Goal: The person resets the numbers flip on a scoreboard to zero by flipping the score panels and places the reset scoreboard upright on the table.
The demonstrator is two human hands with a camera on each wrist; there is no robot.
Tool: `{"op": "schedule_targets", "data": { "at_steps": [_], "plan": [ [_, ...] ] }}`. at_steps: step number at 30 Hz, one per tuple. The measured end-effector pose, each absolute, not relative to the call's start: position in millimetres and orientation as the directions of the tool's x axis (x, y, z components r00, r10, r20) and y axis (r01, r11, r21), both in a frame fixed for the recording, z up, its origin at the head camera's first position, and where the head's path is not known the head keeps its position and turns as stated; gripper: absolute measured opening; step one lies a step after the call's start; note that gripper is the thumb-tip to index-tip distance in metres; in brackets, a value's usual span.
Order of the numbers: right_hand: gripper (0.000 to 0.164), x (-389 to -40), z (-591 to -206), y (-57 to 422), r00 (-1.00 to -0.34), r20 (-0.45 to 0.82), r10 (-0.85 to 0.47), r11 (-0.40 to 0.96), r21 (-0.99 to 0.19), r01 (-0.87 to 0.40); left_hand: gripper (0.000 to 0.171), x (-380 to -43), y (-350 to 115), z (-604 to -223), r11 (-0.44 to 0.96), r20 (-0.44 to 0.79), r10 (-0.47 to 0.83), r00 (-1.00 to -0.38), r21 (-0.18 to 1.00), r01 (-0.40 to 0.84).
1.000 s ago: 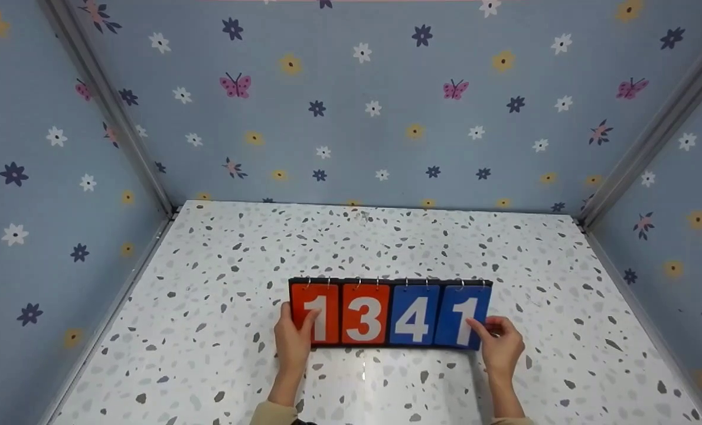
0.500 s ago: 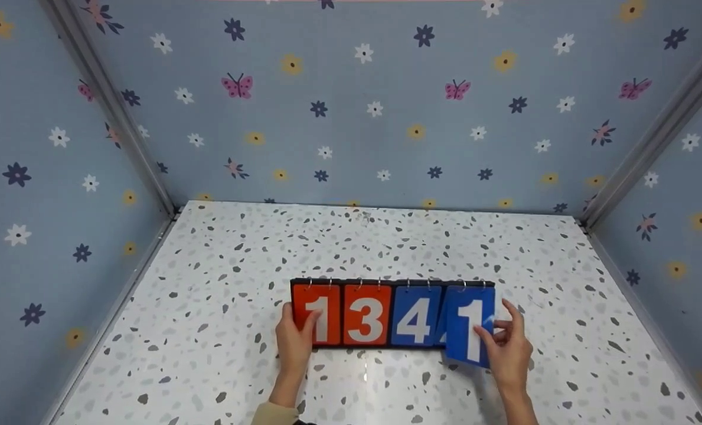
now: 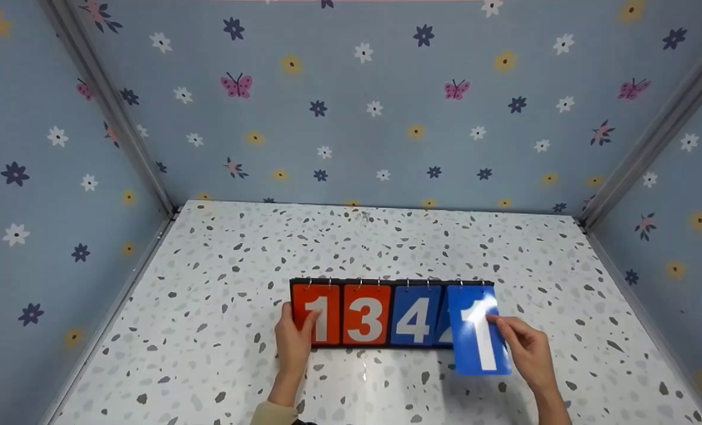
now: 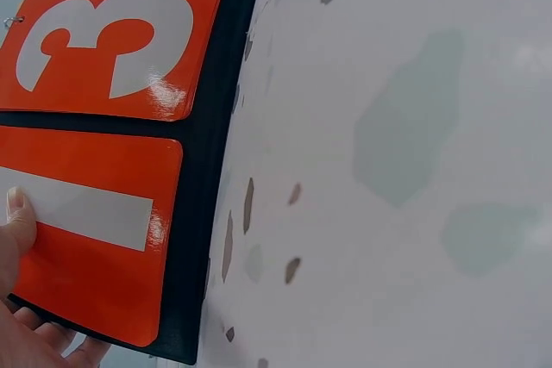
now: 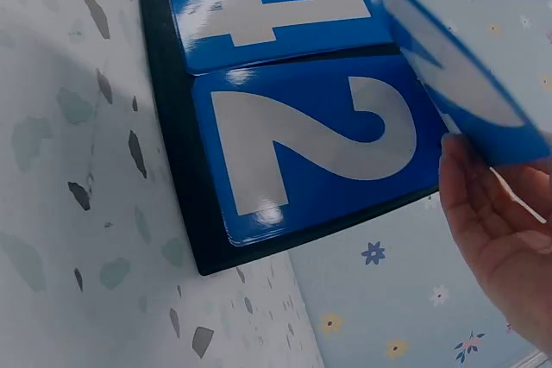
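Note:
A flip scoreboard (image 4: 194, 178) with ring-bound number cards stands on the speckled table, showing a red 1 (image 3: 330, 327), red 3 (image 3: 365, 316) and blue 4 (image 3: 412, 319). My left hand (image 3: 294, 342) grips its left end, thumb over the red 1 card and fingers behind the board. At the other end my right hand (image 3: 531, 351) pinches the edge of a blue 1 card (image 3: 466, 348), swung out from the board on its rings. Beneath that card the right wrist view reveals a blue 2 card (image 5: 306, 140) lying against the backing.
The white speckled tabletop (image 3: 227, 295) extends around the scoreboard. Blue panels (image 3: 351, 77) printed with flowers and butterflies rise at the back and both sides, with grey metal posts (image 3: 100, 88) at the corners.
The right hand has pulled the blue 1 card away from the board, toward me and slightly right, exposing part of the card below. The left hand has stayed in place.

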State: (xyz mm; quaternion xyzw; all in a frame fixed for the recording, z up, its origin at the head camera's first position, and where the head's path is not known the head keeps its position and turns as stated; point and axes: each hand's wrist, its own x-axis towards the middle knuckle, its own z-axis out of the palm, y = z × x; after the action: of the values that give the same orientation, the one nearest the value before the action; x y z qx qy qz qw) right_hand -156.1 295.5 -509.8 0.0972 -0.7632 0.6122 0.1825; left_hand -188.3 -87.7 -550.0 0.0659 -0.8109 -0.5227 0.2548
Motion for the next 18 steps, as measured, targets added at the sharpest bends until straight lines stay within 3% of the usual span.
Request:
{"op": "schedule_targets", "data": {
  "at_steps": [5,10,14,18],
  "plan": [
    [0.024,-149,-482,294,-0.941,0.34,0.01,0.148,-0.931,-0.334,0.036,-188,-88,-550,0.44,0.353,-0.364,-0.862,0.881,0.175],
    [0.027,-156,-476,301,-0.882,0.465,-0.083,0.033,-0.883,-0.468,0.038,-188,-87,-549,0.429,0.331,-0.364,-0.871,0.889,0.158],
    [0.027,-166,-467,299,-0.82,0.569,-0.066,0.051,-0.819,-0.572,0.039,-188,-88,-548,0.425,0.311,-0.366,-0.877,0.894,0.14],
    [0.021,-174,-444,286,-0.756,0.654,-0.012,0.187,-0.741,-0.645,0.038,-188,-89,-548,0.43,0.311,-0.372,-0.874,0.893,0.135]
  ]
}}
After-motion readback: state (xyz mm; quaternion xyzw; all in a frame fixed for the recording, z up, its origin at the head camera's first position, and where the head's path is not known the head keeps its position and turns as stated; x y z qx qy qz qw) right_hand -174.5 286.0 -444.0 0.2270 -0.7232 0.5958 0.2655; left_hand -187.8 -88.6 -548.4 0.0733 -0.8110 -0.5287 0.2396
